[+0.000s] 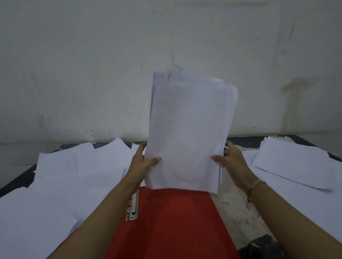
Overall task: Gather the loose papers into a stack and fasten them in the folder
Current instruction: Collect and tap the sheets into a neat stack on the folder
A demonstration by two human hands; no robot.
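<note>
Both arms are stretched out forward over the table. The left hand [143, 162] grips the left edge of a stack of paper [190, 132], thumb across the front and fingers tucked behind. The right hand [231, 160] does the same on the right edge, thumb on the front, with a gold bracelet [256, 184] on that wrist. The stack stands upright, its sheets a bit uneven at the top, and its bottom edge sits just above the red folder [170, 227]. The folder lies open and flat, its metal clip [132, 206] on the left side by the left forearm. More loose sheets [51, 189] cover the table to the left, and another pile [297, 163] lies to the right.
</note>
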